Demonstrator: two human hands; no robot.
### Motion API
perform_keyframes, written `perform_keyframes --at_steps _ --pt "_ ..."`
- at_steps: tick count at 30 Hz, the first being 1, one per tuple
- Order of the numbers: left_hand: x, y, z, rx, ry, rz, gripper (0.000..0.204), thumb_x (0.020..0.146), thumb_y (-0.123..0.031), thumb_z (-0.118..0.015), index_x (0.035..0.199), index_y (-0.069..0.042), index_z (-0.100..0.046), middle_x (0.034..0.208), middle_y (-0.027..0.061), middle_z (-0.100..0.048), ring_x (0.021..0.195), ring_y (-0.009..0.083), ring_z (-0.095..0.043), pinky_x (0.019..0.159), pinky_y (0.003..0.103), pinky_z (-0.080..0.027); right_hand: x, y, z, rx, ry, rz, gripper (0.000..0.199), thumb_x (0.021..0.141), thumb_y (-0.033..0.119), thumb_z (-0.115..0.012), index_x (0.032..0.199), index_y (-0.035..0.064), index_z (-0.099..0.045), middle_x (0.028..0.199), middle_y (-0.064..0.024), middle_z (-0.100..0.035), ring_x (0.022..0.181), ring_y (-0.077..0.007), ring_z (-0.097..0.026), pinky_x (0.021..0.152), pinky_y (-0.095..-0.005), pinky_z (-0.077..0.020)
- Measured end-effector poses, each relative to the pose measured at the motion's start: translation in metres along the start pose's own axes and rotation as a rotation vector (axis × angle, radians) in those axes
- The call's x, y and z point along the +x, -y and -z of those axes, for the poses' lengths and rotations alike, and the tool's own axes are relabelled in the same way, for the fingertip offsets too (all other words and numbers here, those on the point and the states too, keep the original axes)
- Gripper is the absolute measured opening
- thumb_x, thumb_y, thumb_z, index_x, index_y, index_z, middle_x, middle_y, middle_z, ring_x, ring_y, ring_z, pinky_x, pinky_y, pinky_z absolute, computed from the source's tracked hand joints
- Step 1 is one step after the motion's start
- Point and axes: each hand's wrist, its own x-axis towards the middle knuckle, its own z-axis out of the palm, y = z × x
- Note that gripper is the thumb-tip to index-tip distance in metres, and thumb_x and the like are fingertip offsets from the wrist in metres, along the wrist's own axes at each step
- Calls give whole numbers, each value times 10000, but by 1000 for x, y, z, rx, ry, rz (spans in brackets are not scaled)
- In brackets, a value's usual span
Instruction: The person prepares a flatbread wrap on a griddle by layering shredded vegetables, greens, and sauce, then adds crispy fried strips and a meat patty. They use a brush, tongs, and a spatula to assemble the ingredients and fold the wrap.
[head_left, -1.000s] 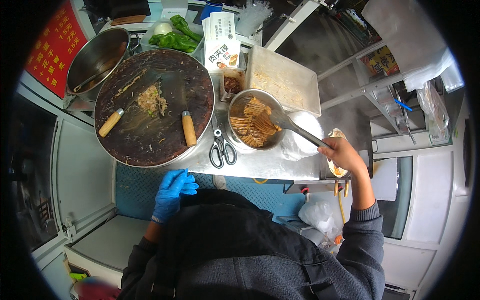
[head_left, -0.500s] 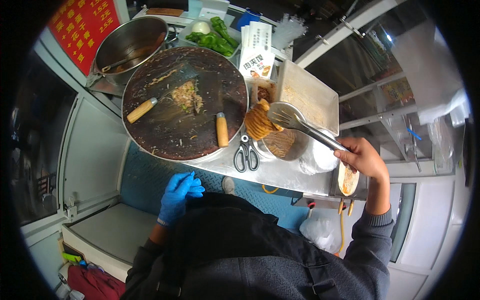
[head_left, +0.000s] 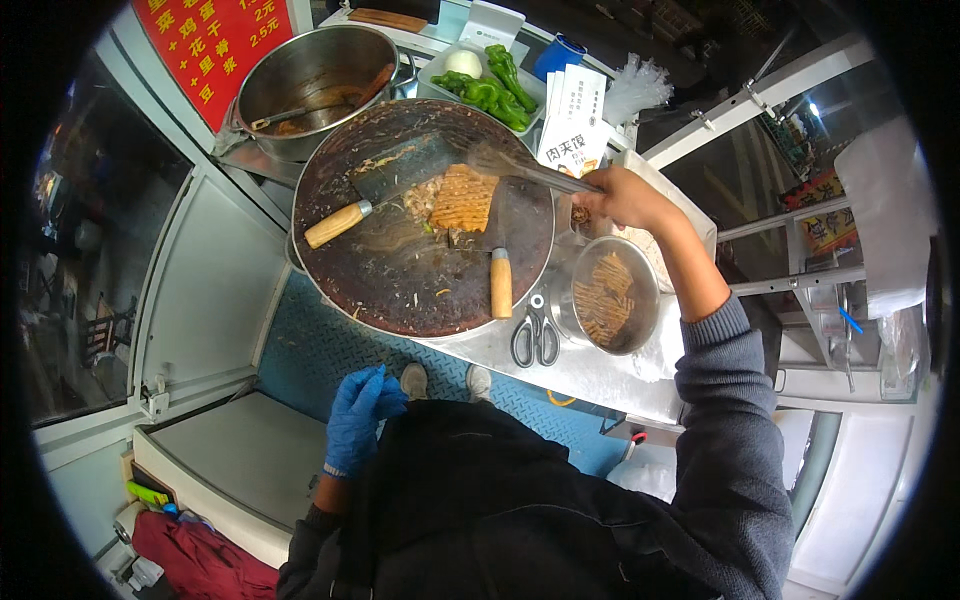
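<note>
brown slices [head_left: 464, 198] reached board [head_left: 400, 290]; right hand [head_left: 625, 197] grips tongs [head_left: 542, 173], left hand [head_left: 360, 412] loosely curled, empty

The right arm [head_left: 725, 390] is brought in from between four and five o'clock, with the forearm [head_left: 697, 268] angled toward eleven. It is covered by a dark grey sleeve [head_left: 740, 450] as far as a ribbed cuff, beyond which the skin is bared. The right hand [head_left: 624, 198] is placed near two o'clock, ungloved, raised and clenched in a closed grip.

The left arm [head_left: 313, 550] is brought in from seven o'clock and pointed between twelve and one. The left hand [head_left: 360, 420] is placed between seven and eight, covered by a blue glove, and loosely curled; whether thumb and fingertips are joined cannot be told.
</note>
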Motion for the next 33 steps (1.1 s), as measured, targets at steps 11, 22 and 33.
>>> perform_keyframes --at_steps 11,22,33 --pt "24 26 -44 117 133 164 231 958 -209 -578 1134 -61 -562 978 104 -652 867 226 -671 752 369 -576 -230 -99 10 -146 -36 -433 372 831 302 -688 1120 70 -658 855 -200 -668 807 -364 -647 730 -411 -494" --pt "36 60 -101 231 229 241 221 968 -189 -552 1134 -44 -559 1001 110 -653 868 253 -679 740 382 -580 -213 -155 -41 -310 176 -104 332 811 301 -683 1049 70 -669 818 -179 -660 812 -371 -634 731 -438 -478" --pt "23 79 -111 136 184 192 178 964 -185 -568 1108 -82 -571 983 91 -659 839 233 -680 727 378 -580 -222 -187 2 -56 88 -128 264 836 245 -692 970 18 -674 695 -176 -591 623 -285 -567 629 -359 -454"
